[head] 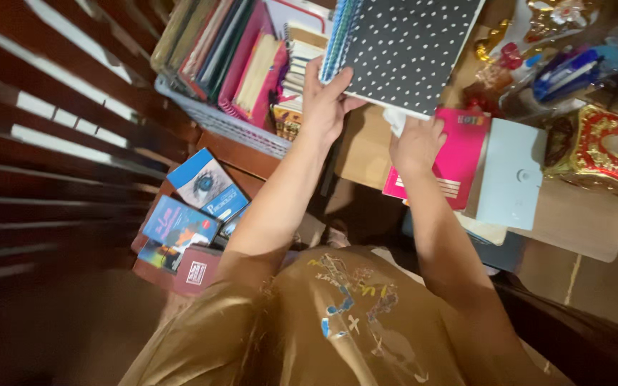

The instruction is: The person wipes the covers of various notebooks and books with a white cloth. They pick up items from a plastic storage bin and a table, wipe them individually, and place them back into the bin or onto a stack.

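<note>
- Overhead, my two hands raise a big black spiral notebook with white dots above a cluttered brown desk, the largest thing in play and held tilted near the top of the view.
- Beside it to my left stands a white wire basket packed with upright books and folders; the notebook's bound edge hangs just by the stacked spiral pads at the basket's near end.
- Under the notebook lie a pink book and a pale blue booklet, side by side and touching, on the desk.
- Lower left, a few paperbacks lie loosely overlapped on a dark shelf, well apart from the lift.
- My left hand is clamped on the notebook's spine edge, thumb across the cover, fingers behind.
- My right hand sits beneath the lower edge by a scrap of white paper; whether it grips or merely props I cannot tell.
- To handle this well, I judge the weight belongs on the left grip, with the right steadying the free edge so the cover stays flat and clear of the pads.
</note>
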